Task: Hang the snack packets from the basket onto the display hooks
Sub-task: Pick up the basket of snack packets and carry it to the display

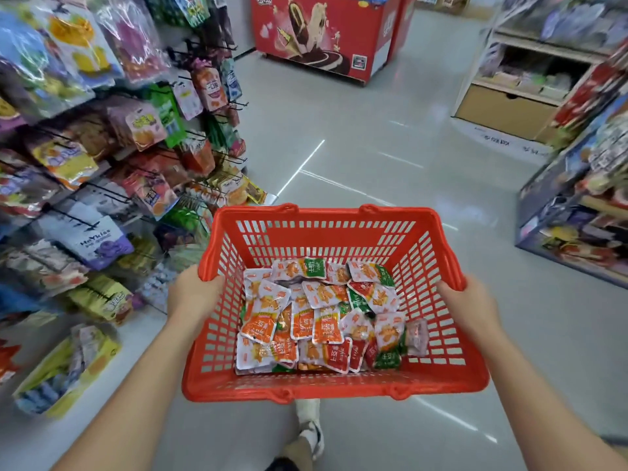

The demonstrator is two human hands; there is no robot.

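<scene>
The small orange, red and green foil snack packets point(323, 317) lay heaped on the bottom of the red slotted plastic basket point(326, 215). We held it off the grey floor point(373, 147) by its side rims: our left hand point(193, 295) gripped the left rim and our right hand point(472, 304) the right, fingers point(214, 283) curled round the plastic. The black wire display hooks point(221, 156), hung with bright bags, stood to our left.

Basket point(326, 213) of moulded, slotted plastic is showing a faint sheen; snack packets point(323, 317) of printed film are glinting; the smooth floor point(390, 137) is mirroring streaks of light; dark wire display hooks point(234, 157) and a cardboard box point(503, 110) are looking matt.
</scene>
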